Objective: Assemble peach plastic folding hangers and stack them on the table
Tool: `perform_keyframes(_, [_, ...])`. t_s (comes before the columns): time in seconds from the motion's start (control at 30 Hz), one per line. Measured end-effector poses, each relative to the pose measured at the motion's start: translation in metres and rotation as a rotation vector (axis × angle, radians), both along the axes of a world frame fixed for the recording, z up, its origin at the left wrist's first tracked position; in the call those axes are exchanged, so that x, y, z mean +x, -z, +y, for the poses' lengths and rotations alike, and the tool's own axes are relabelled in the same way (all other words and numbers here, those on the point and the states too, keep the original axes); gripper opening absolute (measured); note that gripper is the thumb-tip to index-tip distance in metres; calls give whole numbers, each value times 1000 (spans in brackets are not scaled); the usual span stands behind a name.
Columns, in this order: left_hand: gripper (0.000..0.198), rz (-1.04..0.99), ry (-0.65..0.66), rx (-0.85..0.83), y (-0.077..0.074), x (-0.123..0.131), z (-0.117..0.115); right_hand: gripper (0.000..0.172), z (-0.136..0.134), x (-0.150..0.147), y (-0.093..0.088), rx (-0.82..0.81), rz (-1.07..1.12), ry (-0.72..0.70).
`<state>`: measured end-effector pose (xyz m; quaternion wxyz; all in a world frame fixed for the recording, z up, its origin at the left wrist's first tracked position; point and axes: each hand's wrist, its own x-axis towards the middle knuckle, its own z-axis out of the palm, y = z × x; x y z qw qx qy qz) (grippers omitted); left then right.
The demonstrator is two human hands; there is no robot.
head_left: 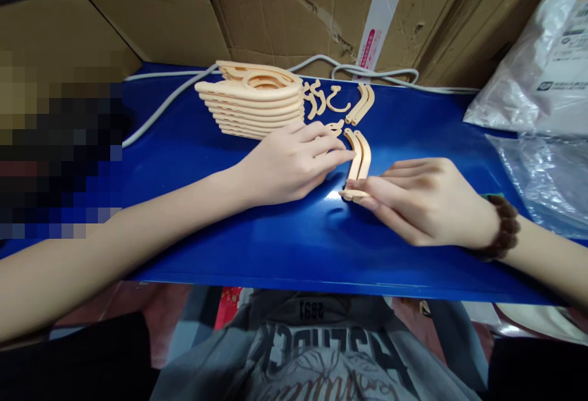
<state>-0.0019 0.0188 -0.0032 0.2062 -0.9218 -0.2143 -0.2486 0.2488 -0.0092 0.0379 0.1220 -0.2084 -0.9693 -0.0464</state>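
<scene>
My right hand (425,202) pinches a small beige plastic piece (353,194) between thumb and fingers, at the near end of a pair of curved beige hanger arms (364,153). My left hand (298,159) is palm down with its fingers stretched out. Its index fingertip reaches the left arm of that pair; its thumb side is partly hidden. Just behind the left fingers lies a small beige part (335,127). A stack of beige plastic hanger bodies (252,104) stands beyond the left hand. A loose hook (337,101) and another pair of curved arms (361,104) lie farther back.
The blue tabletop (275,248) ends in front of my body. Cardboard boxes (294,15) stand along its back, with a white cable (169,104) before them. Clear plastic packaging (537,82) takes up the right side. A pixelated patch covers the left edge.
</scene>
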Motion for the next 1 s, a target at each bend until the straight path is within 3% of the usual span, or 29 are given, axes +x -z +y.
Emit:
perform_keyframes(0.17, [30, 68, 55, -62, 5, 0, 3, 39, 6, 3, 4, 62, 84, -73])
perform_keyframes(0.37, [30, 71, 47, -103, 4, 0, 2, 38, 21, 7, 5, -95, 208, -38])
perform_keyframes(0.77, [32, 106, 83, -97, 5, 0, 3, 33, 20, 6, 10, 2, 192, -73])
perform_keyframes(1.0, [34, 87, 63, -54, -1, 0, -1, 40, 29, 11, 12, -3, 181, 74])
